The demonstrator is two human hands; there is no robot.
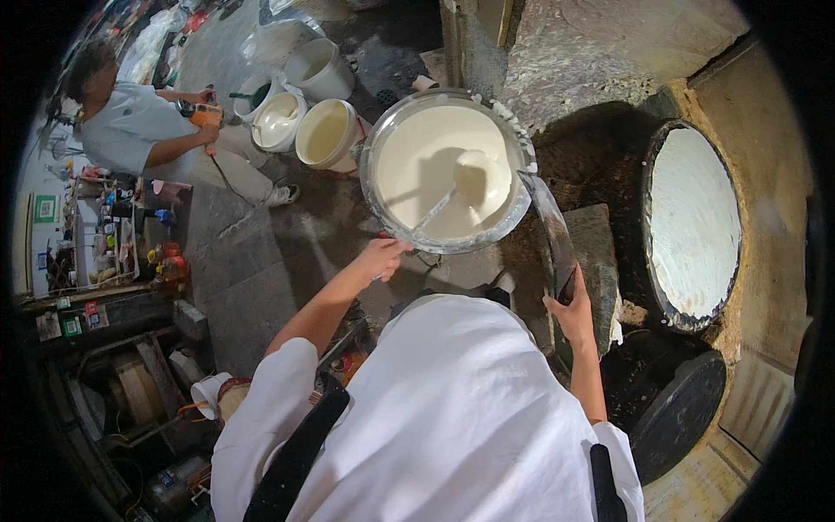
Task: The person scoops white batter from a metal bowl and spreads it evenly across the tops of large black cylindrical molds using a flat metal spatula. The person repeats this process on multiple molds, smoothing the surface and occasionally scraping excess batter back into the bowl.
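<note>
A large round tub (446,246) of creamy white batter (417,150) stands ahead of me, its rim splashed with drips. The bowl of a ladle (481,176) rests in the batter, and its handle slants down over the near rim. My left hand (381,260) grips that handle just outside the rim. In my right hand (575,307) is a long, dark, curved flat blade or paddle (553,228), its far end against the tub's right rim. To the right, a round griddle (660,307) carries a layer of white batter (695,222).
A second, dark round plate (682,417) lies at lower right, beside a stone slab (590,261). Several buckets (326,134) crowd behind the tub. At left a person (143,130) holds an orange power tool (203,114). Shelves (104,235) and machinery (137,385) line the left side.
</note>
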